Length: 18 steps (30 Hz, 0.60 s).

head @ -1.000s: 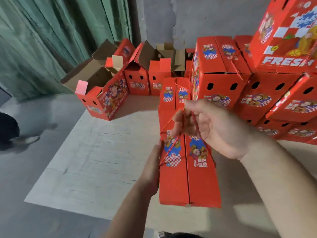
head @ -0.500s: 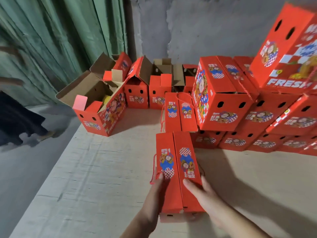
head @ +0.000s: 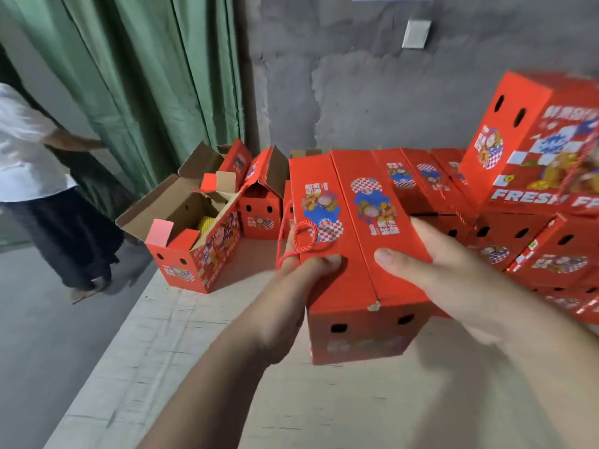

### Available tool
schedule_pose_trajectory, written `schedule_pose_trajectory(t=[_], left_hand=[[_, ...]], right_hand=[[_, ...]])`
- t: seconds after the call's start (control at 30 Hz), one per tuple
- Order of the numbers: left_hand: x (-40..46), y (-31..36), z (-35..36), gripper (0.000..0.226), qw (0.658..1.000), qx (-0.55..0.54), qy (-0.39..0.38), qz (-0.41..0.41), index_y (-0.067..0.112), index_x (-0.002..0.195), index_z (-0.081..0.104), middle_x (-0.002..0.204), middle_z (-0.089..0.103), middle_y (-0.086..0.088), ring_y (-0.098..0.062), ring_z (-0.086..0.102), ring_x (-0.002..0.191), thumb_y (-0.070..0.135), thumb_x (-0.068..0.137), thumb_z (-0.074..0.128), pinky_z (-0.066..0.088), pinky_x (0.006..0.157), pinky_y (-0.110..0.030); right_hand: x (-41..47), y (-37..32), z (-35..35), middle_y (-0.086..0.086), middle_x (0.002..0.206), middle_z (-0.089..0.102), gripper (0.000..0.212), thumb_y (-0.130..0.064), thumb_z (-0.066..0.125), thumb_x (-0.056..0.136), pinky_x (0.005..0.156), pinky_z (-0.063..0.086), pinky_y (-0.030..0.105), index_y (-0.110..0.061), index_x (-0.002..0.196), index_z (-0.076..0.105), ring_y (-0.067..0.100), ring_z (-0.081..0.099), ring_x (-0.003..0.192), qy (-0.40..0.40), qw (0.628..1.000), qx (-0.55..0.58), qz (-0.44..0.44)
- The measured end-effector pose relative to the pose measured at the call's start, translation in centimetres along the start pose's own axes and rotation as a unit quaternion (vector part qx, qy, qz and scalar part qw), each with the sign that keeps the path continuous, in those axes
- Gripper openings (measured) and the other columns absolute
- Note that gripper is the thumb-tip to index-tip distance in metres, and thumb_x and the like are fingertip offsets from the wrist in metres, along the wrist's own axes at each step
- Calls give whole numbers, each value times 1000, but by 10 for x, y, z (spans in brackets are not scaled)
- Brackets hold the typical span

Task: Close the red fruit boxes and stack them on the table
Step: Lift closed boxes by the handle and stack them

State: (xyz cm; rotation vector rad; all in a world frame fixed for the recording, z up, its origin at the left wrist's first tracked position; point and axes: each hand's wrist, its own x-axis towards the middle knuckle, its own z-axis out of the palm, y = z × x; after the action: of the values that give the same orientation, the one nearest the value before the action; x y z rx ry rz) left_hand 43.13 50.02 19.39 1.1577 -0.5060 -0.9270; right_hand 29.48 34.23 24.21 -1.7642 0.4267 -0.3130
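- Waiting unclosed at the left of the pale wooden table (head: 201, 351): an open red cardboard fruit box (head: 191, 251) with its flaps up and something yellow showing inside, and behind it more open red boxes (head: 262, 202) with brown flaps raised. By my reading, these remain to be shut and stacked.
- Gripping the left side of the closed red fruit box with printed cartoon labels (head: 353, 254), the left hand (head: 291, 286) has its thumb curled onto the lid; its fingers sit under a loop of red cord handle (head: 291, 241).
- Held between both hands, this box appears raised off the table, its near end tipped toward the camera, so it seems closed and on its way to the pile.
- Clamping the right side of that box, the right hand (head: 453, 280) lays its thumb flat on the lid; its fingers wrap the far side.
- Standing at the right, a stack of closed red boxes (head: 531, 247) rises in several layers: that much looks done.
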Motion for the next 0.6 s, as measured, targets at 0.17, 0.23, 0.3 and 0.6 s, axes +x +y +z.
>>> schedule_pose_trajectory(t=[0.17,0.23,0.3,0.6], left_hand=[[91,17,4,39,991,108,70,41,17,136,57,120,75,-10,-19,75,97,13,99,69,60,74,-22],[102,1,8,32,981,168,94,-41,26,128,59,109,73,5,-9,67,85,36,99,69,53,57,-19],[108,-20,7,31,980,138,121,-75,38,121,58,98,70,17,-5,67,77,53,96,67,48,53,-22],[123,-25,12,18,978,106,179,-34,35,110,72,97,80,8,-9,77,80,41,93,71,59,58,-25]], right_hand=[[78,19,-21,3,158,46,67,-33,68,98,108,38,20,-26,158,39,18,48,140,153,974,-165,31],[82,48,-9,6,171,16,73,-39,62,101,117,26,20,-25,163,26,24,25,154,100,950,-286,72],[72,77,7,-6,171,-18,87,-46,58,100,128,9,43,-33,165,2,25,-10,159,57,904,-421,55],[101,79,-6,0,171,14,95,-66,54,90,129,-3,44,-24,163,9,23,6,159,84,823,-558,-72]])
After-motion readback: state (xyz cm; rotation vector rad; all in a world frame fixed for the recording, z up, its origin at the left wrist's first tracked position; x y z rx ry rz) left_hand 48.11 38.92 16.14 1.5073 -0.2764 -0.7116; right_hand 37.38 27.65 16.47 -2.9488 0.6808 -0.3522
